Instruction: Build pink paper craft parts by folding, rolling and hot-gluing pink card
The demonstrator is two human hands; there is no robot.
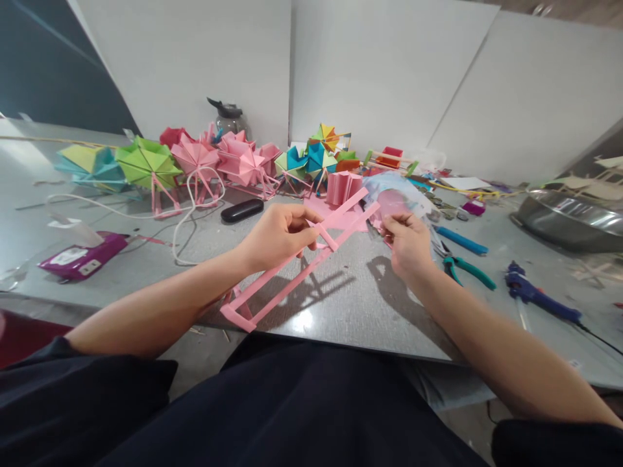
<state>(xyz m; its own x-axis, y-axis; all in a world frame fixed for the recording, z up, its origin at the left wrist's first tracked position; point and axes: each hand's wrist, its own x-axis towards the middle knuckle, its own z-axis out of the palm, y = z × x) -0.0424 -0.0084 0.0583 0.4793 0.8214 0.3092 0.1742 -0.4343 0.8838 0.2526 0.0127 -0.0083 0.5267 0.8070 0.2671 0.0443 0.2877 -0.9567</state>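
Left hand (285, 235) grasping pink ladder-like frame of flat strips (285, 293), thumb and fingers closed around it by a cross strip; frame slants from near left to far right, over near edge of grey metal table (360, 318), shadow on tabletop below; cannot tell if its near end touches. Right hand (407, 243) well apart on the right, thumb and fingers pinched together; pink shows at the fingertips, cannot tell if gripped. Beyond the hands: flat pink paper sheet (357, 222), pink pleated paper block (343, 188), crumpled clear plastic bag (419, 198). Far left, row of folded paper wheels, incl. green paper wheel on pink legs (147, 167) and pale pink paper wheel (195, 157). Black oblong case (242, 211) left of left hand; purple power strip (80, 259) farther left, white cable (178, 237) looping between. Right side: long blue tool handle (461, 240), teal-handled pliers (472, 271) nearer, dark blue glue gun (540, 297) right of those, round shiny metal bowl (572, 224) far right, pale wooden pieces (579, 185) on top.
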